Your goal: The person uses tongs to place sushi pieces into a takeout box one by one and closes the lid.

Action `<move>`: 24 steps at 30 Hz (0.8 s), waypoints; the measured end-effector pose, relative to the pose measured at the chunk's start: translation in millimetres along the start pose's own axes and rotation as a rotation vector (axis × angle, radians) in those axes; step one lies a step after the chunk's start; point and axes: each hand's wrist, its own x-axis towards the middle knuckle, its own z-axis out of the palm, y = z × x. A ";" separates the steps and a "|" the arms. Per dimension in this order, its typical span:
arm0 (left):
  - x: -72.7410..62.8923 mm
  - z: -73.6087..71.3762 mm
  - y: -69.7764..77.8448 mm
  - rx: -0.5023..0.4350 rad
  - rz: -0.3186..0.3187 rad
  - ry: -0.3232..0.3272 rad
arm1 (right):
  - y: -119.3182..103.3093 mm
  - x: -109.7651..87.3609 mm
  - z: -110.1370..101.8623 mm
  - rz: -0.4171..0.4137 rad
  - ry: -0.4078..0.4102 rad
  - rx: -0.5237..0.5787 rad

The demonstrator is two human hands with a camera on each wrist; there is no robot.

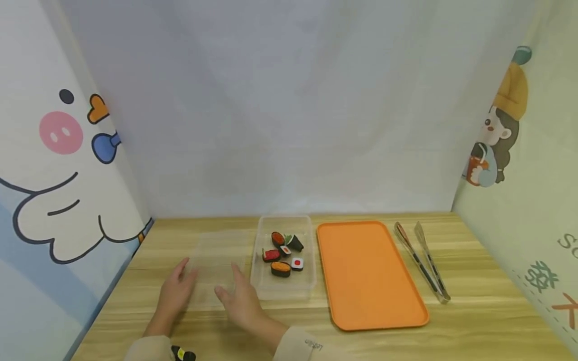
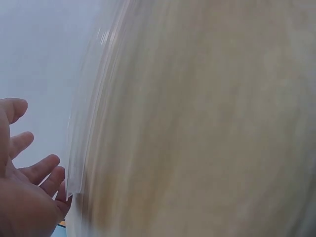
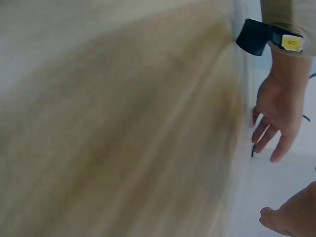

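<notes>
A clear plastic lid or sheet (image 1: 221,245) lies on the left part of the table, its outline faint. At its left side is my left hand (image 1: 175,293), fingers spread and loosely bent. The left wrist view puts the little finger of that hand (image 2: 29,192) next to the clear edge (image 2: 81,163); whether they touch I cannot tell. Over the lid's lower right part hovers my right hand (image 1: 244,303), thumb apart from the fingers and nothing held. To its upper right, a clear plastic box (image 1: 307,283) holds several toy-like sushi pieces (image 1: 281,269).
An orange tray (image 1: 370,276) lies right of the box. Metal tongs with dark grips (image 1: 422,263) rest beyond it, spread apart. Behind the wooden table (image 1: 487,311) hangs a pale curtain (image 1: 293,125), with printed walls on both sides.
</notes>
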 end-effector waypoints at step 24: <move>14.8 -4.1 -16.3 0.075 0.027 -0.019 | 29.3 24.8 28.8 0.178 0.138 0.070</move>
